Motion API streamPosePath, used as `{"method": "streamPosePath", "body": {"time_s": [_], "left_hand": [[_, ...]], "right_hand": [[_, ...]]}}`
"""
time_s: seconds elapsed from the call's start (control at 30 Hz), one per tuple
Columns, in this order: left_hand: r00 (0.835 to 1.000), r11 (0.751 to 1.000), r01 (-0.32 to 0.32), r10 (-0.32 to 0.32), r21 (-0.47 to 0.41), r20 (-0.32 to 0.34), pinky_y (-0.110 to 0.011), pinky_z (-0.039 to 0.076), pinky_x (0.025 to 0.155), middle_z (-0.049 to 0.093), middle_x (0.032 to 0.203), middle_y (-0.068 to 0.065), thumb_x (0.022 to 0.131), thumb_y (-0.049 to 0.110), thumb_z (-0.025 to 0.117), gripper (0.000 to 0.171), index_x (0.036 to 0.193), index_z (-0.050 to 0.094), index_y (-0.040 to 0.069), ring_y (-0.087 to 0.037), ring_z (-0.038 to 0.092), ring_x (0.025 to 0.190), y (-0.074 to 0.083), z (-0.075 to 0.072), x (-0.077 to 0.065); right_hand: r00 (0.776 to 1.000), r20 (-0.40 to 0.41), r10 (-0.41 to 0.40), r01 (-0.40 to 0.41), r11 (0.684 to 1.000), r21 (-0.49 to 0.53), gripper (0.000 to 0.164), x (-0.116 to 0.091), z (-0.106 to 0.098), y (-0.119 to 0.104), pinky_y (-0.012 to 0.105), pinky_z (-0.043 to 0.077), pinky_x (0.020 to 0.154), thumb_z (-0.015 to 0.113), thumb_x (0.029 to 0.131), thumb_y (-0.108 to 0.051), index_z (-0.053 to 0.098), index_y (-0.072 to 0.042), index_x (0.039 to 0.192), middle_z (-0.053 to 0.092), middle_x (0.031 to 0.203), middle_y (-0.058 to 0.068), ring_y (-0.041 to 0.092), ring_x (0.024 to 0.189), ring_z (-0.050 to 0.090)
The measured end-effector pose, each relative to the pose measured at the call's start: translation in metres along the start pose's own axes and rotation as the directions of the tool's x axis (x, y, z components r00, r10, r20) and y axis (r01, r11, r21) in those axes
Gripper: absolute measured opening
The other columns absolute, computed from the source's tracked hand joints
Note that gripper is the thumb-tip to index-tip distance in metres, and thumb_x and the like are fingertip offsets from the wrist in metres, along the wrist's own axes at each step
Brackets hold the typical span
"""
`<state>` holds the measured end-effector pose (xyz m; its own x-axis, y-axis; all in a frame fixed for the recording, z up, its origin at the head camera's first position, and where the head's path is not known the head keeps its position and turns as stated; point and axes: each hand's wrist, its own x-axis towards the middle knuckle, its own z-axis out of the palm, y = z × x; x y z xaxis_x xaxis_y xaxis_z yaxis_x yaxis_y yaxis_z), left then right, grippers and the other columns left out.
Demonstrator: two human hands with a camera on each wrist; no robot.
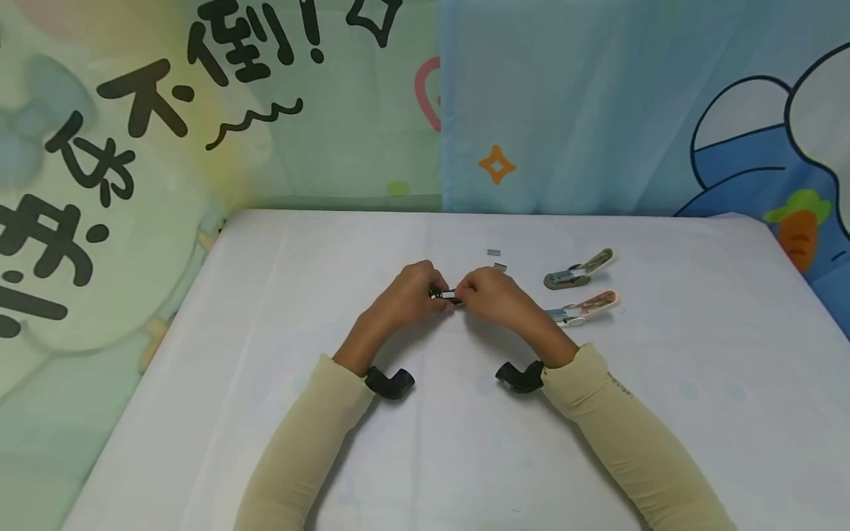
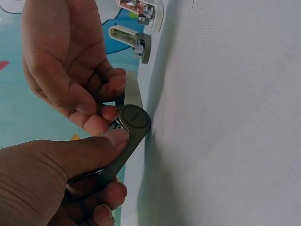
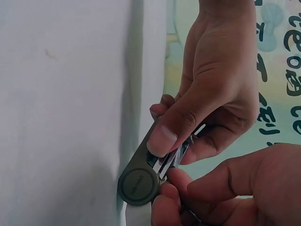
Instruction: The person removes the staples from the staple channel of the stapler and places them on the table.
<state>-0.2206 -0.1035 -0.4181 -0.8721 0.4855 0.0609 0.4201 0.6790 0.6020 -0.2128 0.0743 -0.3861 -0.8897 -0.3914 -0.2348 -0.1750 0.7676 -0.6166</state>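
Observation:
A dark grey-green stapler [image 1: 449, 296] with a round pivot cap is held up between both hands over the middle of the table. My left hand [image 1: 413, 293] grips its body, thumb on the side near the pivot. In the right wrist view the stapler [image 3: 139, 185] is opened, and a shiny metal channel shows beside the left thumb. From the other end, my right hand [image 1: 494, 296] holds the stapler with curled fingertips at the pivot. A pale arm of the stapler [image 2: 132, 89] extends past the cap; the right fingers partly hide it.
Two more staplers, one grey-green [image 1: 576, 274] and one pinkish [image 1: 587, 307], lie to the right on the white table [image 1: 465, 450]. Two small grey staple strips [image 1: 493, 252] lie just beyond the right hand. A printed curtain [image 1: 564, 110] hangs behind the table.

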Motion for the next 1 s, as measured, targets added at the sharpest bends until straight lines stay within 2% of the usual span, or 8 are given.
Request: {"method": "streamPosePath", "body": {"time_s": [0.2, 0.3, 0.43, 0.57, 0.67, 0.8, 0.9, 1.0], "left_hand": [[1.000, 1.000, -0.001, 0.001, 0.017, 0.000, -0.025, 0.045, 0.072, 0.058, 0.087, -0.006, 0.082, 0.010, 0.080, 0.020, 0.096, 0.073, -0.001, -0.016, 0.056, 0.080, 0.001, -0.001, 0.000], [1.000, 1.000, 0.018, -0.018, 0.013, 0.006, -0.025, 0.046, 0.072, 0.058, 0.087, -0.005, 0.083, 0.010, 0.078, 0.019, 0.097, 0.072, -0.001, -0.016, 0.056, 0.080, 0.001, -0.001, -0.001], [0.999, 0.999, 0.043, -0.043, 0.006, 0.016, -0.026, 0.045, 0.070, 0.058, 0.087, -0.003, 0.084, 0.013, 0.078, 0.016, 0.095, 0.073, 0.003, -0.015, 0.054, 0.079, -0.001, -0.001, -0.002], [0.999, 0.999, 0.040, -0.040, 0.001, 0.015, -0.026, 0.044, 0.070, 0.059, 0.087, -0.003, 0.084, 0.014, 0.079, 0.015, 0.093, 0.073, 0.003, -0.015, 0.054, 0.080, -0.002, -0.001, -0.001], [0.999, 0.999, 0.034, -0.034, 0.003, 0.010, -0.026, 0.045, 0.072, 0.061, 0.088, -0.003, 0.082, 0.013, 0.080, 0.017, 0.094, 0.073, 0.002, -0.015, 0.055, 0.081, -0.002, 0.000, 0.000], [1.000, 1.000, 0.029, -0.029, -0.009, 0.008, -0.026, 0.046, 0.073, 0.061, 0.088, -0.004, 0.082, 0.012, 0.080, 0.017, 0.093, 0.072, 0.001, -0.016, 0.056, 0.082, -0.002, -0.001, 0.000], [0.999, 0.999, 0.029, -0.028, -0.017, 0.017, -0.026, 0.046, 0.073, 0.060, 0.088, -0.004, 0.082, 0.013, 0.080, 0.017, 0.092, 0.072, 0.001, -0.016, 0.056, 0.082, -0.002, 0.000, 0.000], [0.999, 0.999, 0.029, -0.029, -0.017, 0.022, -0.025, 0.046, 0.072, 0.059, 0.088, -0.004, 0.082, 0.013, 0.080, 0.018, 0.093, 0.072, 0.001, -0.015, 0.055, 0.081, -0.003, 0.000, -0.001]], "right_hand": [[0.998, -0.026, -0.050, 0.050, 0.999, 0.005, 0.017, 0.001, 0.003, 0.002, 0.030, 0.044, 0.061, 0.057, 0.096, -0.011, 0.066, 0.002, 0.104, 0.067, 0.092, 0.010, 0.017, 0.069, 0.055], [0.991, -0.085, -0.105, 0.108, 0.994, 0.033, 0.013, 0.001, 0.006, 0.004, 0.030, 0.045, 0.059, 0.063, 0.094, -0.012, 0.069, -0.001, 0.098, 0.068, 0.089, 0.008, 0.016, 0.067, 0.057], [0.966, -0.191, -0.173, 0.191, 0.978, 0.079, 0.008, 0.003, 0.010, 0.008, 0.030, 0.046, 0.057, 0.068, 0.091, -0.010, 0.074, -0.004, 0.091, 0.070, 0.086, 0.005, 0.015, 0.068, 0.060], [0.951, -0.254, -0.175, 0.216, 0.966, 0.142, 0.004, 0.005, 0.011, 0.011, 0.031, 0.047, 0.058, 0.070, 0.088, -0.008, 0.073, -0.006, 0.089, 0.070, 0.083, 0.004, 0.016, 0.068, 0.061], [0.955, -0.246, -0.166, 0.212, 0.962, 0.172, 0.013, 0.005, 0.010, 0.013, 0.032, 0.047, 0.058, 0.067, 0.089, -0.006, 0.071, -0.003, 0.100, 0.070, 0.086, 0.007, 0.018, 0.071, 0.063], [0.970, -0.174, -0.169, 0.196, 0.969, 0.149, 0.023, 0.005, 0.007, 0.013, 0.032, 0.048, 0.061, 0.063, 0.091, -0.003, 0.071, 0.001, 0.112, 0.072, 0.095, 0.012, 0.021, 0.080, 0.065], [0.978, -0.125, -0.169, 0.184, 0.976, 0.117, 0.020, 0.005, 0.005, 0.011, 0.032, 0.049, 0.064, 0.063, 0.092, -0.002, 0.072, 0.002, 0.109, 0.072, 0.096, 0.012, 0.021, 0.082, 0.064], [0.979, -0.114, -0.168, 0.180, 0.978, 0.102, 0.016, 0.005, 0.004, 0.010, 0.032, 0.048, 0.064, 0.065, 0.092, -0.002, 0.073, 0.001, 0.105, 0.072, 0.093, 0.010, 0.020, 0.079, 0.063]]}}
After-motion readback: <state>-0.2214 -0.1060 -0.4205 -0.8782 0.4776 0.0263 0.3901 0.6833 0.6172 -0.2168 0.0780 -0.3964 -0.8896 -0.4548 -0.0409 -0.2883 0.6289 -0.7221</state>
